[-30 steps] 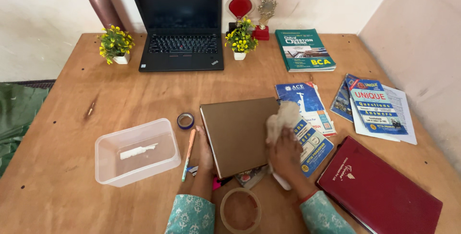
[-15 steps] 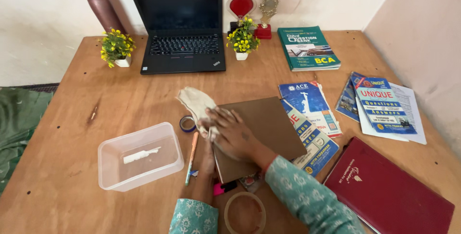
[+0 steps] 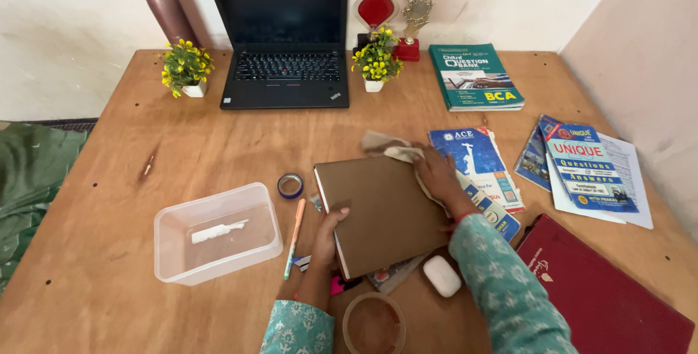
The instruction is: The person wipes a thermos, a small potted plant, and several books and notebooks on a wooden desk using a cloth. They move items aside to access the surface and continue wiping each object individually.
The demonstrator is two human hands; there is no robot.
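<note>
Brown book [image 3: 383, 211], flat at mid-desk atop loose booklets, steadied at its near-left edge by left hand [image 3: 325, 241], fingers curled; cloth [image 3: 393, 149] pressed at far-right corner under right hand [image 3: 438, 174], fingers together; slippage judged likely should the book be pushed sideways.

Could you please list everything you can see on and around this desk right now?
Desk: one, brown wood.
Laptop: one, black, open, far edge.
Bottle: one, maroon, far left.
Flower pots: two, yellow blooms, either side of laptop.
Trophies: two, red and gold, behind right pot.
Green book: one, far right.
Blue booklets: several, right of centre.
Maroon folder: one, near right.
Brown book: one, centre.
Cloth: one, beige, at its far corner.
Plastic tub: one, clear, left.
Tape rolls: two, blue and clear.
Pen: one, orange.
White case: one, near edge.
Left hand: steadies brown book.
Right hand: presses cloth.
</note>
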